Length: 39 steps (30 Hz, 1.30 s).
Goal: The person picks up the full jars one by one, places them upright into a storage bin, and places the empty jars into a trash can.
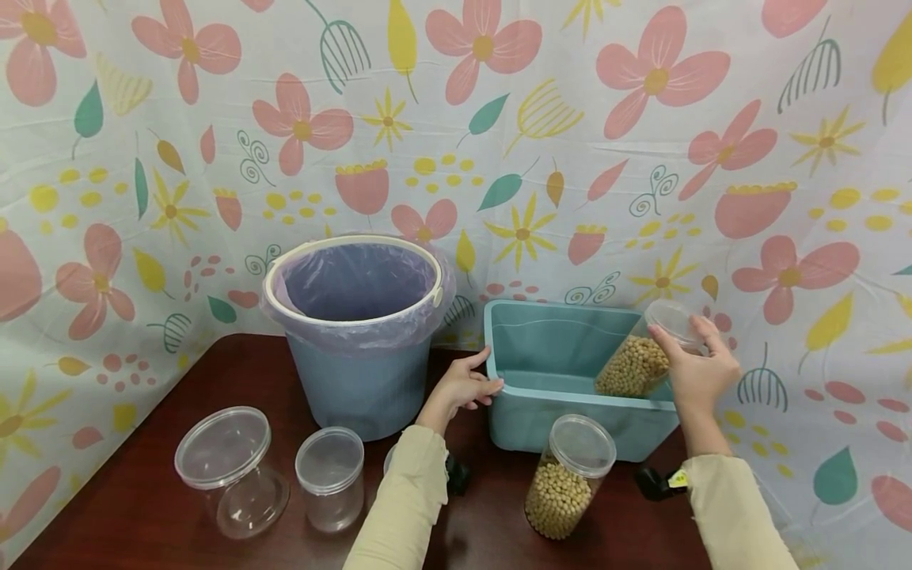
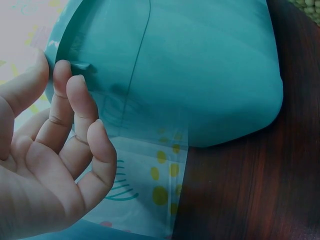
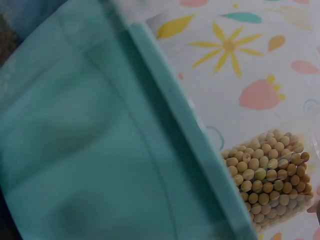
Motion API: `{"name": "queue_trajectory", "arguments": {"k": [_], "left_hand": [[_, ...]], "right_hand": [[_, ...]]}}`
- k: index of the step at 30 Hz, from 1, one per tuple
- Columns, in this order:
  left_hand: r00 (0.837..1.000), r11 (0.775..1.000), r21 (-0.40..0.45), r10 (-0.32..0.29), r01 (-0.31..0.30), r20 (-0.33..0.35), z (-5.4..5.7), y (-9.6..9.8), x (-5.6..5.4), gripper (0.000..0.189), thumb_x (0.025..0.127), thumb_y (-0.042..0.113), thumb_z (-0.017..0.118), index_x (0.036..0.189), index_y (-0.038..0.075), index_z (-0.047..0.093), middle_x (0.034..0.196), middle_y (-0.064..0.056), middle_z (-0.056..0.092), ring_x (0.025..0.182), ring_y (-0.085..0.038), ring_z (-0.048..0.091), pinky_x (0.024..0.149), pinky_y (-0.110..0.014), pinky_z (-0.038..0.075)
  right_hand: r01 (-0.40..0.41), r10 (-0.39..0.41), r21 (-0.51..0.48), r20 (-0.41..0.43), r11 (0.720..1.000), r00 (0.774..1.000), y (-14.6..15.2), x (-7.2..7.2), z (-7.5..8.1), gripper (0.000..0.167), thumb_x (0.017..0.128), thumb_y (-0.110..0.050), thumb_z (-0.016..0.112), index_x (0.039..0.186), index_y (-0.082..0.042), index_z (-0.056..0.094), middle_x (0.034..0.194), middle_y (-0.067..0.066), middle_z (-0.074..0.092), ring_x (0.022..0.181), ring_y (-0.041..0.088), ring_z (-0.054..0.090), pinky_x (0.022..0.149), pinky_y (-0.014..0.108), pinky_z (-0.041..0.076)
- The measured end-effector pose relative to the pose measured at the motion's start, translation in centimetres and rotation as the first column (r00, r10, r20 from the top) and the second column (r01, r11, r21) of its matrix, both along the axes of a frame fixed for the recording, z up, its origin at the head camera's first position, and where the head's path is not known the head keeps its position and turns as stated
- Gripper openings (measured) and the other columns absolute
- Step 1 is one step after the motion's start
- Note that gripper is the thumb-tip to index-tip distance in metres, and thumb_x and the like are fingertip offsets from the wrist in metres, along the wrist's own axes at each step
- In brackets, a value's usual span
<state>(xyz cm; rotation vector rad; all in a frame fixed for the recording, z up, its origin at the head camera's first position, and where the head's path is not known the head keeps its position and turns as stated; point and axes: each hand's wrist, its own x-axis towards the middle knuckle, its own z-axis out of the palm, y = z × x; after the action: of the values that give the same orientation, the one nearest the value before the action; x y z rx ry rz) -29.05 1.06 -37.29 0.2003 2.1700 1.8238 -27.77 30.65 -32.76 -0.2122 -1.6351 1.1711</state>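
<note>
Right of centre in the frame, the bean jar (image 1: 632, 366) tilts at the tub (image 1: 570, 423), its base hidden behind the front rim. The right hand (image 1: 701, 368) grips it near the lid (image 1: 673, 315); the left hand (image 1: 465, 382) pinches the tub's left rim. Mostly full, the jar is probably fairly heavy, stiff and smooth enough to slip, with beans that shift; gripping lower round its body should be surer.

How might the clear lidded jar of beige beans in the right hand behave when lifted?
The jar is probably fairly heavy, since beans fill much of it. Empty space above them suggests they may shift. Being smooth-sided, it could slip in the right hand.
</note>
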Motion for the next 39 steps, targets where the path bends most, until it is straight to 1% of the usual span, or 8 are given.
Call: {"name": "queue_trajectory", "arguments": {"k": [6, 11, 15, 18, 23, 27, 34, 39], "left_hand": [[1.000, 1.000, 0.002, -0.005, 0.005, -0.002, 0.1, 0.0, 0.0, 0.066, 0.083, 0.015, 0.065, 0.139, 0.027, 0.032, 0.077, -0.005, 0.066, 0.061, -0.016, 0.059, 0.045, -0.024, 0.040], [1.000, 1.000, 0.005, -0.008, 0.008, -0.004, 0.2, -0.1, 0.0, 0.067, 0.083, 0.016, 0.065, 0.139, 0.027, 0.032, 0.077, -0.004, 0.066, 0.062, -0.017, 0.060, 0.045, -0.024, 0.040], [1.000, 1.000, 0.007, -0.010, 0.010, -0.007, 0.2, -0.1, -0.1, 0.067, 0.082, 0.017, 0.066, 0.139, 0.027, 0.032, 0.078, -0.004, 0.066, 0.063, -0.018, 0.060, 0.046, -0.024, 0.040], [1.000, 1.000, 0.007, -0.013, 0.013, -0.008, 0.2, 0.0, -0.1, 0.067, 0.082, 0.017, 0.066, 0.139, 0.027, 0.032, 0.077, -0.004, 0.066, 0.063, -0.017, 0.060, 0.046, -0.024, 0.040], [1.000, 1.000, 0.004, -0.015, 0.015, -0.013, 0.1, 0.0, -0.2, 0.067, 0.082, 0.016, 0.066, 0.139, 0.026, 0.032, 0.077, -0.004, 0.066, 0.064, -0.018, 0.061, 0.049, -0.027, 0.042], [1.000, 1.000, 0.010, -0.016, 0.016, -0.006, 0.0, -0.1, -0.3, 0.068, 0.082, 0.017, 0.066, 0.139, 0.026, 0.032, 0.077, -0.005, 0.066, 0.065, -0.019, 0.061, 0.048, -0.026, 0.041], [1.000, 1.000, 0.014, -0.015, 0.015, -0.007, -0.1, -0.1, -0.2, 0.068, 0.082, 0.016, 0.066, 0.139, 0.026, 0.032, 0.075, -0.004, 0.065, 0.062, -0.017, 0.060, 0.045, -0.023, 0.040], [1.000, 1.000, 0.015, -0.010, 0.010, -0.002, -0.1, -0.1, 0.0, 0.067, 0.082, 0.016, 0.066, 0.139, 0.027, 0.032, 0.075, -0.004, 0.065, 0.060, -0.016, 0.059, 0.045, -0.024, 0.039]], "right_hand": [[0.043, -0.044, 0.086, 0.014, 0.995, 0.999, 0.6, -0.2, -1.4, 0.054, 0.058, -0.015, 0.084, 0.106, 0.000, 0.065, 0.107, 0.011, 0.062, 0.079, -0.006, 0.056, 0.061, 0.007, 0.041], [0.072, -0.082, 0.170, 0.047, 0.983, 0.996, 1.4, -0.6, -2.4, 0.052, 0.057, -0.014, 0.085, 0.103, 0.004, 0.066, 0.100, 0.017, 0.064, 0.097, 0.021, 0.059, 0.072, 0.010, 0.042], [0.079, -0.094, 0.213, 0.057, 0.974, 0.994, 1.9, -0.7, -3.1, 0.050, 0.055, -0.011, 0.086, 0.099, 0.006, 0.067, 0.094, 0.021, 0.064, 0.072, 0.007, 0.060, 0.067, 0.009, 0.038], [0.081, -0.098, 0.243, 0.059, 0.967, 0.993, 2.4, -0.7, -3.6, 0.048, 0.055, -0.010, 0.085, 0.097, 0.005, 0.068, 0.084, 0.023, 0.064, 0.049, -0.009, 0.038, 0.054, 0.010, 0.030], [0.069, -0.106, 0.292, 0.113, 0.954, 0.988, 2.6, -0.5, -3.7, 0.049, 0.057, -0.014, 0.085, 0.099, 0.004, 0.067, 0.062, 0.023, 0.058, 0.040, -0.006, 0.026, 0.045, 0.016, 0.024], [0.047, -0.110, 0.306, 0.192, 0.951, 0.975, 2.7, -0.2, -3.7, 0.052, 0.059, -0.018, 0.084, 0.101, 0.005, 0.066, 0.070, 0.025, 0.060, 0.045, -0.005, 0.031, 0.051, 0.020, 0.029], [-0.007, -0.109, 0.401, 0.266, 0.916, 0.958, 3.0, 0.2, -4.5, 0.049, 0.059, -0.017, 0.082, 0.095, 0.012, 0.064, 0.083, 0.029, 0.060, 0.068, 0.036, 0.050, 0.067, 0.043, 0.038], [-0.073, -0.104, 0.517, 0.305, 0.853, 0.947, 3.3, 0.3, -4.6, 0.051, 0.059, -0.024, 0.082, 0.089, 0.013, 0.065, 0.080, 0.030, 0.060, 0.058, 0.036, 0.050, 0.058, 0.044, 0.039]]}}
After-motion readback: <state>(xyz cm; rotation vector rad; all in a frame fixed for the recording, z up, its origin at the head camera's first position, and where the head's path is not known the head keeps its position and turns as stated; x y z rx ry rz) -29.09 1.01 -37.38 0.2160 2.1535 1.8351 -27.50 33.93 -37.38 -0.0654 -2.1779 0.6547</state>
